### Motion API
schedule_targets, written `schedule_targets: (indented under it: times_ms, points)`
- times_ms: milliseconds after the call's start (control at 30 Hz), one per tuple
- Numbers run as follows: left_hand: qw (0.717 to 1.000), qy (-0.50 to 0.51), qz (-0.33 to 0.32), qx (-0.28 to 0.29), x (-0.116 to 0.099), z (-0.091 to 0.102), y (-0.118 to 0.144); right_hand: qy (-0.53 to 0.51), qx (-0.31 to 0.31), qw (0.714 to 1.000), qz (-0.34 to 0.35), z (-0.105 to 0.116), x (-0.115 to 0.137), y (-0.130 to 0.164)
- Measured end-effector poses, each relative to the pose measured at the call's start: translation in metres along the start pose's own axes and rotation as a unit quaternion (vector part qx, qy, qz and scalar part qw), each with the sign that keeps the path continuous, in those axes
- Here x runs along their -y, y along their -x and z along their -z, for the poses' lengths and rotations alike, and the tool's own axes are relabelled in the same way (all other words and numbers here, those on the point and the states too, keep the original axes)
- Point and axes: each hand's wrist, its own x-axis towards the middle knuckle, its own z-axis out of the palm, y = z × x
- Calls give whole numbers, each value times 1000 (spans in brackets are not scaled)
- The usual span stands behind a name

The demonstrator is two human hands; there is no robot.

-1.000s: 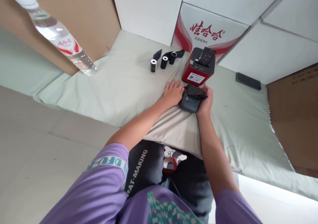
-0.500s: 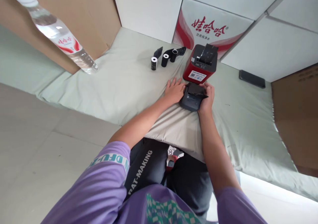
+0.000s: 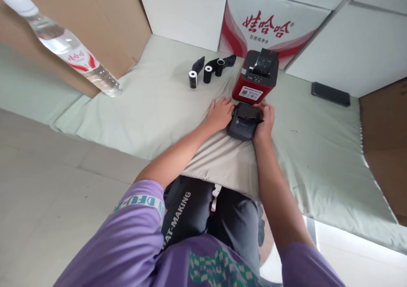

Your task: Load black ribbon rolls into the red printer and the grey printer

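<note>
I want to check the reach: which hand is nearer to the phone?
Right. The right hand grips the grey printer, on the phone's side; the left hand rests at the printer's far side.

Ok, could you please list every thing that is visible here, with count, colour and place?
small printer: 1, dark grey, on the cloth between both hands
larger printer: 1, red with black top, just behind the small one
paper rolls: 3, black-wrapped with white ends, left of the red printer, upright
black wrappers: loose scraps, behind the rolls; count unclear
water bottle: 1, clear with red-white label, far left
phone: 1, black, flat on the cloth at right
cloth: 1, pale green, covering the surface
printed carton: 1, white and red, at the back
brown cardboard: sheets at left and right edges
left hand: flat, touching the small printer's left side
right hand: gripping its right side
</note>
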Motion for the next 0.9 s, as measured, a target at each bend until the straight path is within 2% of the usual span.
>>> schedule_targets:
  times_ms: [133, 233, 433, 633, 900]
  points:
    - [998, 23, 6, -62, 2, 3, 0, 2, -11, 1000, -18, -1, 0, -1]
    - [996, 22, 17, -81, 2, 10, 1, 1, -11, 1000, -13, -2, 1, 0]
    - [999, 1, 2, -37, -1, 12, 3, 7, -2, 1000, 0, -3, 1, 1]
    - [999, 22, -28, -26, 4, 8, 2, 31, 1, 999, 23, -8, 4, 4]
    - [996, 72, -54, -16, 8, 7, 3, 38, 3, 999, 16, -10, 7, 7]
